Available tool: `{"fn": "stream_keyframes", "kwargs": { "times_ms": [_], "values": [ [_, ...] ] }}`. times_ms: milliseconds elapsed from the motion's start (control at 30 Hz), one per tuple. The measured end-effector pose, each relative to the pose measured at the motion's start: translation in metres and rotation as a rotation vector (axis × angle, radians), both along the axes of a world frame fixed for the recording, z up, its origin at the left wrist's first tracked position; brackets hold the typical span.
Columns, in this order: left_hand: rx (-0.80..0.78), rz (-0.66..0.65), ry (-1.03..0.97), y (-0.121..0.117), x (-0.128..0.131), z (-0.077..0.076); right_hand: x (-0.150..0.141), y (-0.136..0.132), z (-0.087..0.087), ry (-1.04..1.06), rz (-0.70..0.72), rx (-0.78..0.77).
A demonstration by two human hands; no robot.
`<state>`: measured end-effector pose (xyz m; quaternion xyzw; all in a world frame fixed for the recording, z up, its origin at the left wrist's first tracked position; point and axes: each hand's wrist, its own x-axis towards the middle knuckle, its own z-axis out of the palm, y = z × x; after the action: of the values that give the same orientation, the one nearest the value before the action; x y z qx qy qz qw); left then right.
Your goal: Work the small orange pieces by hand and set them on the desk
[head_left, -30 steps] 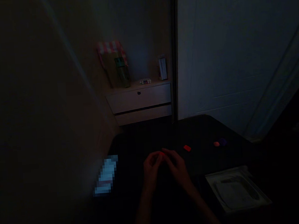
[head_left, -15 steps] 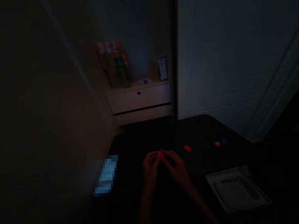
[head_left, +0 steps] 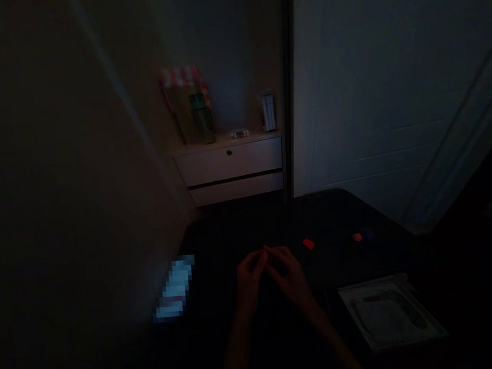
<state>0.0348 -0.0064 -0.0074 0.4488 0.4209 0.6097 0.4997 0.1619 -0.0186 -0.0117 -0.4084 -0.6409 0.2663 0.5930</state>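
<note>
In the dim head view, my left hand (head_left: 249, 274) and my right hand (head_left: 289, 271) meet above the dark table (head_left: 249, 223). Their fingertips are pinched together around a small red piece, which the fingers now almost wholly hide. Just right of my right hand lies a bright red block-like piece (head_left: 308, 244). Farther right on the table, a small pink lump (head_left: 356, 237) touches or nearly touches a dark purple piece (head_left: 368, 233). What these pieces are made of is too dark to tell.
A blurred-out lit rectangle (head_left: 175, 288) is at the table's left. Right of my forearms stands a pale square item (head_left: 390, 312), below table level. Behind, a drawer cabinet (head_left: 236, 162) carries a bottle (head_left: 201, 117), a checked cloth (head_left: 179, 76) and small items.
The red piece glowing between my fingertips has gone mostly out of sight behind them. My fingers have shifted only slightly; the pieces on the table have stayed put.
</note>
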Motion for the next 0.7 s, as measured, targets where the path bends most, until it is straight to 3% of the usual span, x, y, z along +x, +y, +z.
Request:
{"fn": "stream_keyframes", "kwargs": {
  "times_ms": [700],
  "values": [
    [-0.002,0.002,0.087,-0.0005,-0.0003,0.0041,0.0014,-0.0003,-0.0004,-0.095,-0.021,0.069]
  ]
}}
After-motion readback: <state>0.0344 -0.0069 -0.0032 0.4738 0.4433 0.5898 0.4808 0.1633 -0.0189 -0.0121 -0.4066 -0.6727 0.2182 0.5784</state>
